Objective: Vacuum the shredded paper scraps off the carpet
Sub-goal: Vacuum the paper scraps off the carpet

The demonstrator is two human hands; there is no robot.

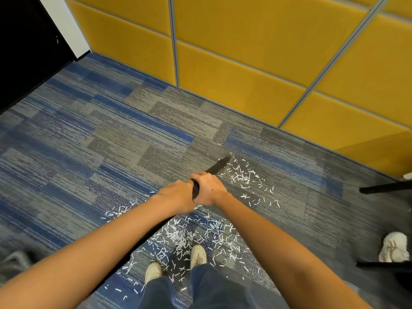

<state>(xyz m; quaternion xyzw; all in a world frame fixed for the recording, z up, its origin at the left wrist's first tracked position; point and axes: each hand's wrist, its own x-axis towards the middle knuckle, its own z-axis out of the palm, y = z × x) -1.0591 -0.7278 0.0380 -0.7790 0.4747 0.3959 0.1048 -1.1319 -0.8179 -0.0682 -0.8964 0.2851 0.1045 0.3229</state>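
Paper scraps (181,238), short and white, are scattered over the blue-grey carpet (89,152). One dense patch is seen around the pale shoes (198,255), and a thinner patch lies farther out, just right of the black vacuum tube (217,167). The tube is clamped by both hands. The left hand (176,196) is curled round it nearer the body, and the right hand (208,190) is wrapped round it just ahead, with the two hands touching. The tube tip is angled down at the far edge of the thinner patch. It is blurred, so contact with the carpet cannot be told. Yellow wall panels (245,63) are seen behind, and black chair legs (385,187) and another shoe (393,247) at the right.
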